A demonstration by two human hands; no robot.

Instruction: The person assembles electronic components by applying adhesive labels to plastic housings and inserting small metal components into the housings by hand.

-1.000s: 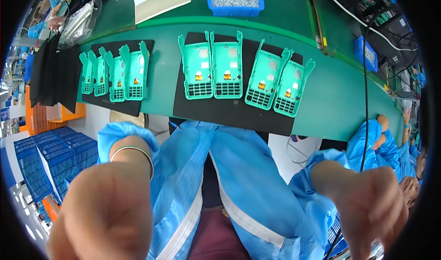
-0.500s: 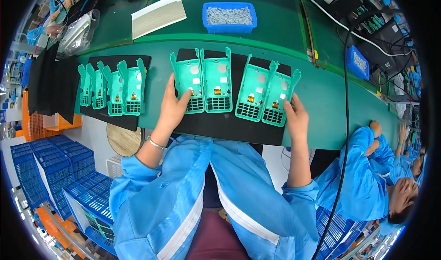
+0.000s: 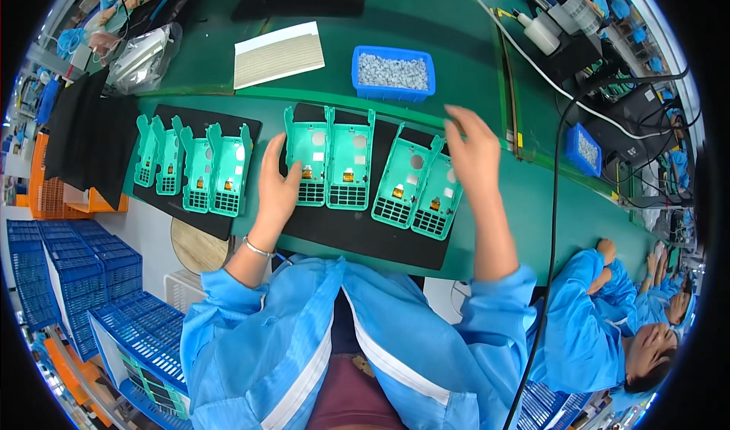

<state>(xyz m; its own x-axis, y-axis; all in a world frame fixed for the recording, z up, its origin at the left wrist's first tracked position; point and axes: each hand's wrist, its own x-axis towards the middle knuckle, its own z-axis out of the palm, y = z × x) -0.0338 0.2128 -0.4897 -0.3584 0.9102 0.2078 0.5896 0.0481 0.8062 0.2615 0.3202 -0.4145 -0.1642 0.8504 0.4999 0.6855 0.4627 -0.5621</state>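
Two teal-green plastic housings with keypad cut-outs, the left one and its neighbour, lie side by side in front of me. To their right another pair, a housing and the outermost housing, lies at a slant. My left hand rests along the left edge of the leftmost one, fingers stretched out and thumb apart near its side. Over the upper end of the slanted pair, my right hand has its fingers spread and nothing in them; it partly hides the outermost housing.
Beneath the housings lies a black mat. More green housings stand on another black mat at the left. Beyond are a blue bin of small pale parts and a paper sheet. A black cable hangs at the right, near a co-worker's blue sleeve.
My right hand has left the side of the outermost housing and moved forward, toward the blue bin. My left thumb has drawn back from inside the leftmost housing. The view has shifted.
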